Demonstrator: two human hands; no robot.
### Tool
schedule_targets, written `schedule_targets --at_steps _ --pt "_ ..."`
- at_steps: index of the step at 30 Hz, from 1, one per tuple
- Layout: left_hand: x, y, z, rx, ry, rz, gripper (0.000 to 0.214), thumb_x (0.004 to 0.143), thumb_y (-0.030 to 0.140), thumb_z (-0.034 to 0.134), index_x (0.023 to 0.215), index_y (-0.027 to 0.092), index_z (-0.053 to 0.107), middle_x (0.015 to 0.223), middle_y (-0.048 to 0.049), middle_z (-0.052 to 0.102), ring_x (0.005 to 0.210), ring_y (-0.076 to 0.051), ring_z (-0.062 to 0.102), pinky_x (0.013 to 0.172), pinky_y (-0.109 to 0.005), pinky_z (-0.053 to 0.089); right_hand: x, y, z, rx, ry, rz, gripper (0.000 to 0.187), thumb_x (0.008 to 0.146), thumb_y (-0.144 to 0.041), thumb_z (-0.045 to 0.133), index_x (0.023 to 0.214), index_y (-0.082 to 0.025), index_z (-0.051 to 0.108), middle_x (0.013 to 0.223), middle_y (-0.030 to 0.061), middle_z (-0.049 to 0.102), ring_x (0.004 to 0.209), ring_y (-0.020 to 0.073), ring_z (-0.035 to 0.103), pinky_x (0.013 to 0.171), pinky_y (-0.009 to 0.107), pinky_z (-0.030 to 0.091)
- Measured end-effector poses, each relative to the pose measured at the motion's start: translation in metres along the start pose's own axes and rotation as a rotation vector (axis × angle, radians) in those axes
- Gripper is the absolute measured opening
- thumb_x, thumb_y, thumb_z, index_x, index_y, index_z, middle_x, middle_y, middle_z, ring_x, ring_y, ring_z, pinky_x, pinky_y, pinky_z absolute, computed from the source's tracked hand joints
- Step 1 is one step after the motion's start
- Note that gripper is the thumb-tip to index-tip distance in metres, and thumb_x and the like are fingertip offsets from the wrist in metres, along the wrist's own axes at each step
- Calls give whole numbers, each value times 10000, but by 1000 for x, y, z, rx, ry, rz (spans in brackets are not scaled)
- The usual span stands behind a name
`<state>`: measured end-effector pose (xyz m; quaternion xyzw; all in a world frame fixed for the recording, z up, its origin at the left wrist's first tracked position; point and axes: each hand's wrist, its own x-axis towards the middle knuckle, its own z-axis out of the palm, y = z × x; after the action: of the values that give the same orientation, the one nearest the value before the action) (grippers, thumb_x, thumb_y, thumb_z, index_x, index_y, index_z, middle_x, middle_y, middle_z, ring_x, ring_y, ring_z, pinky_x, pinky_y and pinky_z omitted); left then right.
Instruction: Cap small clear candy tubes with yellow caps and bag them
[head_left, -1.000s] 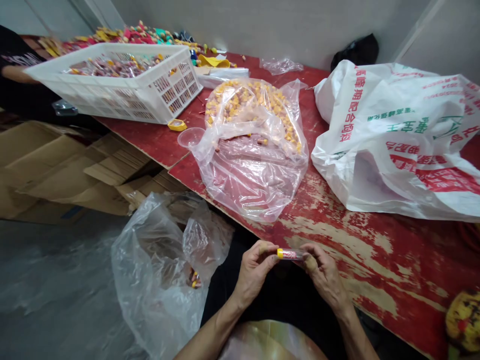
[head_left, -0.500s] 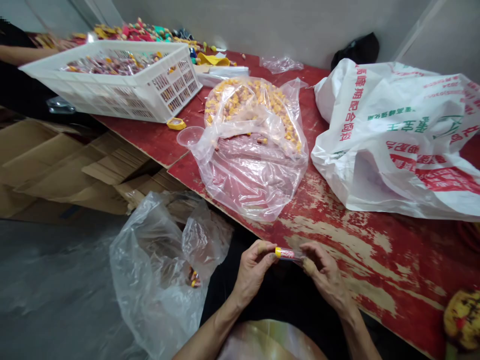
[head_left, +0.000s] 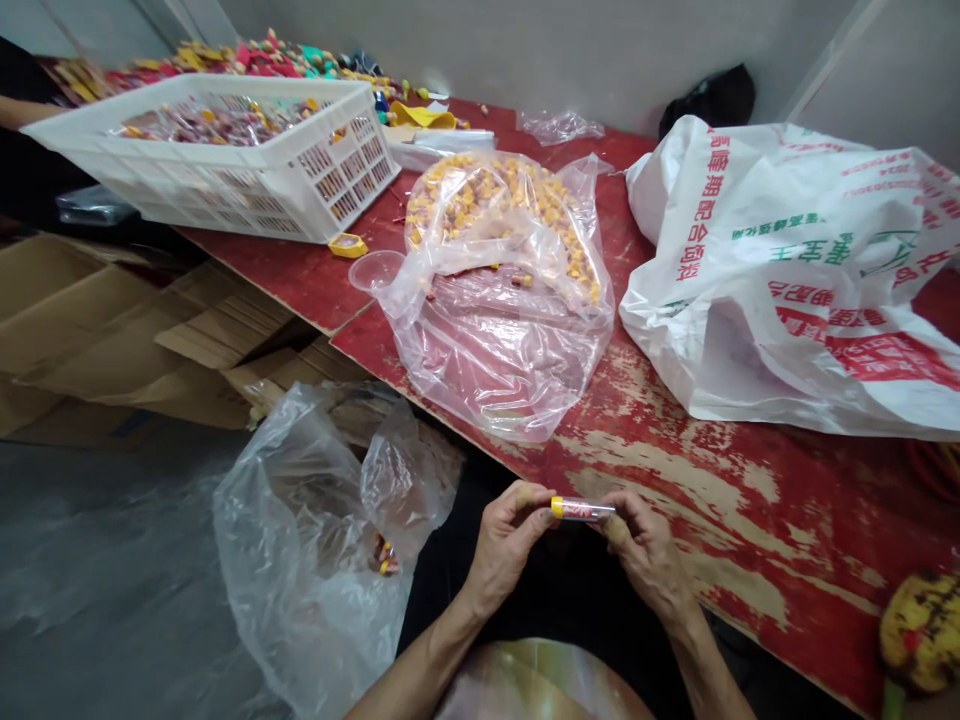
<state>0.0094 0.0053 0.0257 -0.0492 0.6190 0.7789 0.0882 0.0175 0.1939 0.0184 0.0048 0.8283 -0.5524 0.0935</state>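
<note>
Over the last second little has changed: the tube (head_left: 583, 510) stays level between our hands, but more of its clear end now shows beside the fingers of our right hand (head_left: 645, 545), as if nudged or rolled slightly; we cannot tell which. We judge this a small adjustment within one hold, the tube being neither set down nor let go. The grip of our left hand (head_left: 506, 540) pinches the capped end; the right grip holds the clear end. The tube is on the near side of the bag (head_left: 487, 375) of yellow-topped pieces and slightly right of it. It looks slim and transparent, with a yellow cap (head_left: 556, 507) and a red-and-white label (head_left: 579, 510) too small to read.
</note>
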Motion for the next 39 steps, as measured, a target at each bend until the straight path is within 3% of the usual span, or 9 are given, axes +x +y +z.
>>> schedule_targets --at_steps 2,4,7,9,12,16,22,30,39 --pt "0 0 0 22 -2 16 146 759 294 684 852 185 713 848 -36 605 742 -151 586 683 -255 482 2 2 3 -60 30 -4 413 882 -539 417 709 -191 555 547 -27 447 475 116 417 436 233 316" --pt "0 0 -1 48 7 30 143 755 290 688 849 186 718 857 -41 606 784 -158 583 705 -252 477 2 3 5 -101 48 -4 436 893 -541 391 700 -190 564 540 -25 444 479 120 415 445 239 316" --pt "0 0 -1 53 25 33 146 753 295 690 850 189 719 866 -41 608 809 -165 578 724 -257 475 1 2 3 -21 46 -3 340 889 -491 453 1002 -195 578 802 24 608 664 153 558 558 242 433" --pt "0 -1 -2 35 17 19 147 757 300 687 851 191 716 860 -37 605 784 -159 580 709 -258 477 0 -1 0 19 7 -21 339 877 -464 494 1086 -203 550 909 41 628 757 166 592 616 246 467" --pt "-1 -3 -1 31 -2 13 148 760 300 684 851 188 718 850 -37 603 751 -153 582 690 -259 478 1 -4 -4 -40 -12 -48 316 884 -477 470 862 -192 605 691 8 599 601 143 553 524 232 418" --pt "-1 -3 -1 71 -5 58 143 749 288 695 843 186 726 856 -49 610 797 -170 582 716 -265 472 5 -2 1 -131 108 -84 414 900 -503 412 695 -190 588 545 -11 528 491 127 491 478 241 365" --pt "1 -3 -3 11 54 -2 170 737 290 703 879 197 704 849 -29 599 792 -157 565 721 -255 465 2 -1 2 -64 -11 -89 260 906 -430 466 1005 -218 578 836 23 607 722 157 578 605 244 448" --pt "1 0 0 14 19 51 143 764 284 670 874 194 690 860 -22 588 796 -149 562 716 -237 457 -1 -1 -2 17 49 -256 151 887 -293 535 1033 -258 548 937 22 529 817 151 541 715 252 465" --pt "3 -1 -1 -50 10 -73 191 769 311 660 901 174 653 782 -6 620 676 -133 576 692 -259 479 0 -3 0 -7 36 -360 125 883 -190 503 983 -253 542 991 50 478 886 162 530 723 263 462"
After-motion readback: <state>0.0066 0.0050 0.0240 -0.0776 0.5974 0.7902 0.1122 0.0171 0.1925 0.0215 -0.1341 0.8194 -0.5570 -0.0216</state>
